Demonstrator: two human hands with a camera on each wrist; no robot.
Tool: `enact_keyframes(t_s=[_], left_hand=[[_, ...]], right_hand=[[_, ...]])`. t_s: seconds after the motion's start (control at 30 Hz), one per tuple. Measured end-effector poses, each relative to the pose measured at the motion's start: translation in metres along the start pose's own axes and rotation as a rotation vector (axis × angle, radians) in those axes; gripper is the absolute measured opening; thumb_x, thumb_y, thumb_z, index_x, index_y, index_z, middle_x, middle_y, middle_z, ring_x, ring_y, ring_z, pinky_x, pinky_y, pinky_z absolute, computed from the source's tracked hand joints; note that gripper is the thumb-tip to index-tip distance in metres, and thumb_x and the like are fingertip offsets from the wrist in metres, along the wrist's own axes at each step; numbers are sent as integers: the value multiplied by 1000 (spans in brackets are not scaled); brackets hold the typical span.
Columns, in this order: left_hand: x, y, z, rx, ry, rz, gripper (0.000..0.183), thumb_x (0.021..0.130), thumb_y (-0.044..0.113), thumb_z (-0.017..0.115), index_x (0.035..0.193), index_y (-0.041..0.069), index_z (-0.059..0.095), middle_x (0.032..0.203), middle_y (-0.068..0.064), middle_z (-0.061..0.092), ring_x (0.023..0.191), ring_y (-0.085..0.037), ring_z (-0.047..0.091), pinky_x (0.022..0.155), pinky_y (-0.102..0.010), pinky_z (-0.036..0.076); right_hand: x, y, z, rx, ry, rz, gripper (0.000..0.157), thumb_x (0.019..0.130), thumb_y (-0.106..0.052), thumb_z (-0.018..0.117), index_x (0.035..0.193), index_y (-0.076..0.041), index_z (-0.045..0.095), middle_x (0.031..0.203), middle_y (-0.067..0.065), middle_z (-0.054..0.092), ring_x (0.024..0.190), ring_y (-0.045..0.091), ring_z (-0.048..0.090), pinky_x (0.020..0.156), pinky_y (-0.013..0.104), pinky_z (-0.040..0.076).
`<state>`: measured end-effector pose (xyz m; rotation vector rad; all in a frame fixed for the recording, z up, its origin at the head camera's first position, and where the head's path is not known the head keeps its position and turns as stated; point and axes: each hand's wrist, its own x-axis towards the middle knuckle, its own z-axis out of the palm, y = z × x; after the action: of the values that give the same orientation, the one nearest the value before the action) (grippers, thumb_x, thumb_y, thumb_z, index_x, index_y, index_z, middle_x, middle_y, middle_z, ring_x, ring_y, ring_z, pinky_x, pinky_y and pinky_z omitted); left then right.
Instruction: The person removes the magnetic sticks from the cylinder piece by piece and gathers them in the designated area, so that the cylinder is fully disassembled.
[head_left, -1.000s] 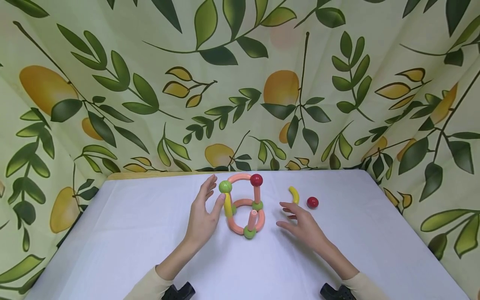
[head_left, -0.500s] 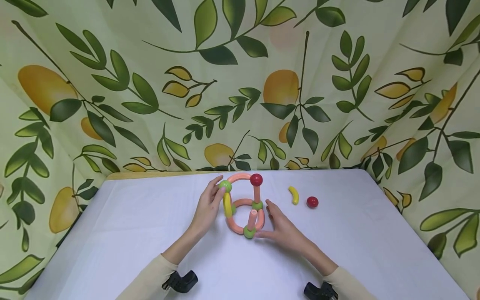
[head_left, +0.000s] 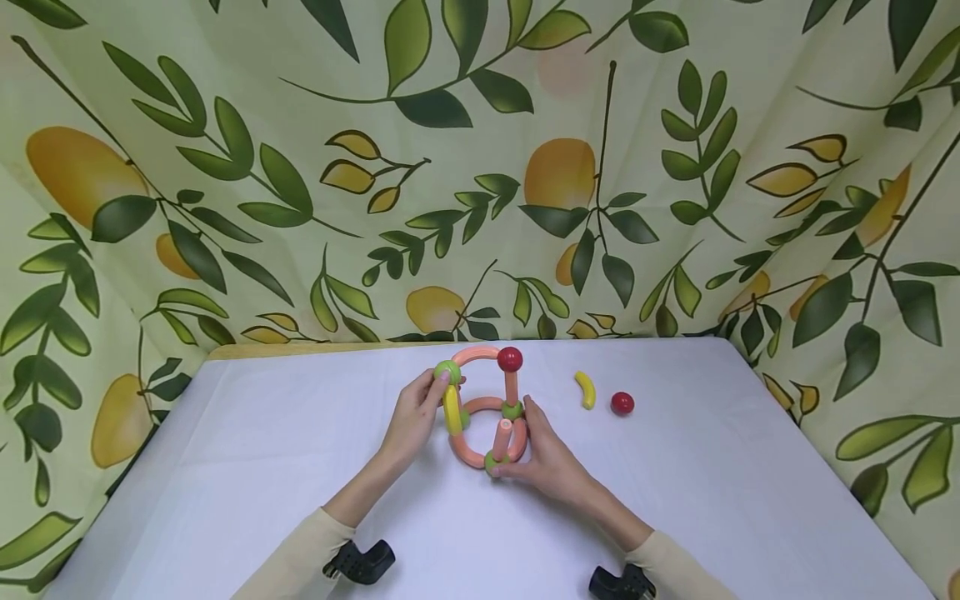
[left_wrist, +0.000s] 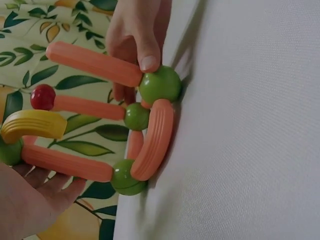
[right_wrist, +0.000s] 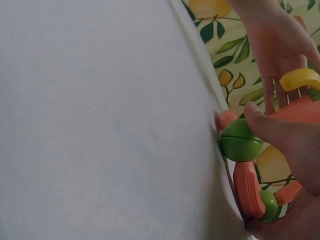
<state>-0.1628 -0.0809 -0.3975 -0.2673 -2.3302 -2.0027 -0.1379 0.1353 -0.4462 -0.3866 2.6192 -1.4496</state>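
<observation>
A ball-and-stick building toy [left_wrist: 157,137] stands on the table, its base ring made of salmon curved sticks and green balls. Upright salmon sticks rise from it, one topped by a red ball [head_left: 510,359]; the front stick [head_left: 502,439] has a bare top. A yellow curved stick [head_left: 452,410] hangs below the upper left green ball [head_left: 447,372]. My left hand [head_left: 411,417] pinches that ball, thumb in front and fingers behind. With my right hand [head_left: 551,454] I grip the base's right side, thumb on the front green ball [left_wrist: 160,85] and fingers by the rear one.
Right of the toy lie a loose yellow curved stick [head_left: 586,390] and a loose red ball [head_left: 622,403]. White cloth covers the table [head_left: 285,433]. A leaf-and-fruit patterned curtain [head_left: 480,167] hangs behind the table and along its sides.
My right hand has moved left from beside the loose pieces to the toy's base and taken hold. My left hand has closed in on the upper left green ball. The toy has barely shifted.
</observation>
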Motion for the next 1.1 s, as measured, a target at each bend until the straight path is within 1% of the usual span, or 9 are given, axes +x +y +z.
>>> enact_keyframes(t_s=[0.1,0.23,0.37,0.47,0.63,0.8,0.87,1.03,1.1], left_hand=[[0,-1,-3,-3,-2,-6,40,105,32,46,121,-2,61,116,-20,67,112,-27,63,99,-39,49],[0,-1,-5,-10,-16,-14,40,104,33,48,120,-1,62,115,-20,68,112,-28,63,98,-38,50],[-1,2,-4,15,-19,-25,41,103,35,49,120,0,62,114,-15,69,111,-26,63,97,-39,50],[-3,4,-3,33,-6,-32,39,103,35,50,117,1,64,112,-13,70,109,-24,63,96,-39,51],[-9,8,0,51,8,-33,36,102,33,52,115,1,64,111,-14,70,107,-24,64,93,-38,53],[-16,10,1,105,15,-35,37,102,35,52,114,2,64,109,-10,69,103,-22,64,92,-39,52],[-19,11,2,107,12,-41,38,101,37,53,113,3,64,106,-9,69,100,-20,64,92,-39,52],[-24,11,5,99,-4,-57,38,100,39,55,110,5,65,93,-6,68,100,-21,64,94,-39,52],[-26,12,6,99,-12,-65,38,99,41,56,110,6,66,88,-7,67,104,-21,63,96,-41,51]], right_hand=[[1,-1,2,-5,-9,-10,127,67,-32,92,155,3,6,160,20,16,147,30,20,115,49,26],[1,-2,3,1,-1,-30,130,65,-31,93,154,4,6,159,20,18,146,29,22,115,49,26],[3,-1,3,5,7,-34,133,62,-33,94,155,3,6,159,18,21,146,29,25,115,50,27],[5,0,2,9,-6,-34,133,62,-34,94,155,2,6,159,16,22,146,28,26,115,50,27],[8,2,-3,18,-56,-45,130,65,-30,93,155,3,5,158,17,22,145,28,26,115,51,26],[13,6,-9,45,-119,-93,119,65,-27,93,154,-3,18,152,13,32,137,26,35,111,52,32],[14,7,-12,44,-146,-105,115,65,-28,93,153,-6,22,149,12,35,133,25,38,110,51,34],[14,9,-22,11,-200,-103,119,66,-27,92,155,-4,16,153,14,31,137,28,36,111,54,33],[15,11,-27,-10,-215,-95,120,67,-27,92,155,-2,14,156,16,28,141,30,32,113,54,30]])
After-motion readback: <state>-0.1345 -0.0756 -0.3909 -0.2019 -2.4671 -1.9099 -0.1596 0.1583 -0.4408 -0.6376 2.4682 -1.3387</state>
